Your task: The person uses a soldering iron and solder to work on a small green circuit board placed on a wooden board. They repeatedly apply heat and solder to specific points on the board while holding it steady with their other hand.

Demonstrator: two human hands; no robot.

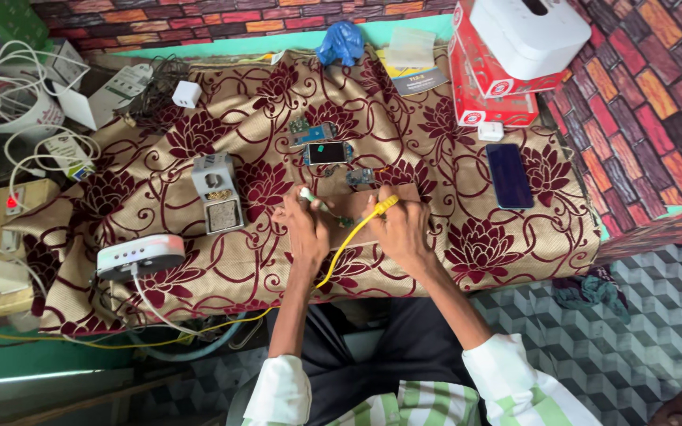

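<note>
In the head view, a yellow-handled soldering iron [383, 207] is held in the right hand [401, 230], its grip closed around the handle. A small white piece [306, 192] is pinched in the left hand [307, 230]. Both hover over a small circuit board [346, 222] near the tabletop [199, 268] front edge. The tip is best steadied by resting both wrists; the yellow cord [333, 264] should be kept slack.

Both bare forearms reach forward from rolled white cuffs — wrists near level. The left hand [307, 229] is curled, fingertips pinched (palm down); the right hand [401, 229] is closed likewise, its fingertips just beside the left's.
</note>
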